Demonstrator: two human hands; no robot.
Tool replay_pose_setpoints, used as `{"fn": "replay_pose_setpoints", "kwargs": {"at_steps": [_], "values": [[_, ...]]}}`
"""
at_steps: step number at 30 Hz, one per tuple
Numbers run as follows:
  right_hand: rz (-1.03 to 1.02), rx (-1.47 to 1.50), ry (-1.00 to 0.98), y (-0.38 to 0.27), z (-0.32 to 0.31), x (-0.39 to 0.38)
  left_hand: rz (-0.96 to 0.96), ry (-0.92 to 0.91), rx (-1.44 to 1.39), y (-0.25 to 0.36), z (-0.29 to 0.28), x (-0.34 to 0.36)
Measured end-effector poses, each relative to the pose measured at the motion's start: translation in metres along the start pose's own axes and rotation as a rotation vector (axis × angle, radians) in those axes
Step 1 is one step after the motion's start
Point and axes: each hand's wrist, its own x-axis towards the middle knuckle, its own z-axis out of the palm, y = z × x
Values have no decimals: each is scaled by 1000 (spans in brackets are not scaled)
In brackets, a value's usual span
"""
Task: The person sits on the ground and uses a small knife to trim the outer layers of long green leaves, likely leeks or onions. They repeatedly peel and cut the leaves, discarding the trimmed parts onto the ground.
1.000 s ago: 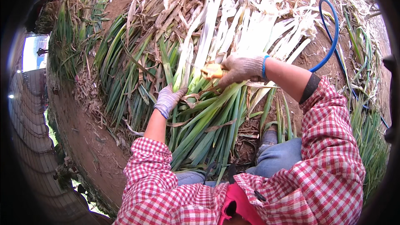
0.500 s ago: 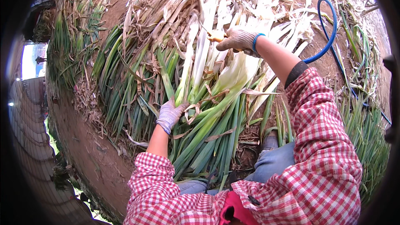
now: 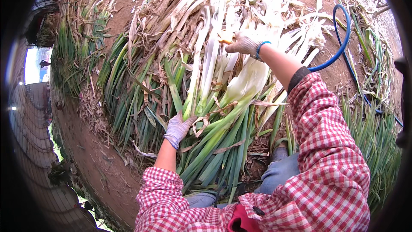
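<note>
My left hand, in a pale knit glove, grips a few long green onions where the white shanks turn green. Their white ends point away from me. Further up and to the right, my gloved right hand is closed round a small yellow-orange air blow gun, mostly hidden by the fingers. It is held over the white shanks. Loose pale leaf sheath spreads out below that hand, above the green leaves of the pile.
A blue hose loops at the right, passing behind my right forearm. Dry brown leaves and peelings cover the far side. More green onions lie at the far left and right. Bare brown soil shows at the lower left.
The loose pale sheath has opened wider and looks whiter below my right hand. The hose loop has shifted slightly right. Both hands keep their grips, and the view has shifted a little.
</note>
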Motion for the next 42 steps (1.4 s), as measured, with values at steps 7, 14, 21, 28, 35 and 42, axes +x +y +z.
{"fn": "replay_pose_setpoints", "kwargs": {"at_steps": [7, 14, 21, 28, 35, 42], "values": [[-6, 256, -234, 0, 6, -39, -3, -46, 93, 37, -23, 41], [-249, 139, -547, -52, 16, -96, 1055, -35, 368, 127, 38, 23], [-123, -187, -243, -49, -8, -58, 420, -344, 184, 162, 68, -1], [-104, 45, -208, -36, 10, -51, 332, 384, -56, 87, 10, 89], [-175, -171, -312, -57, 34, -55, 18, 265, 647, 67, -30, 189], [56, 42, -243, -32, -2, -11, -145, 114, 554, 96, -45, 189]]}}
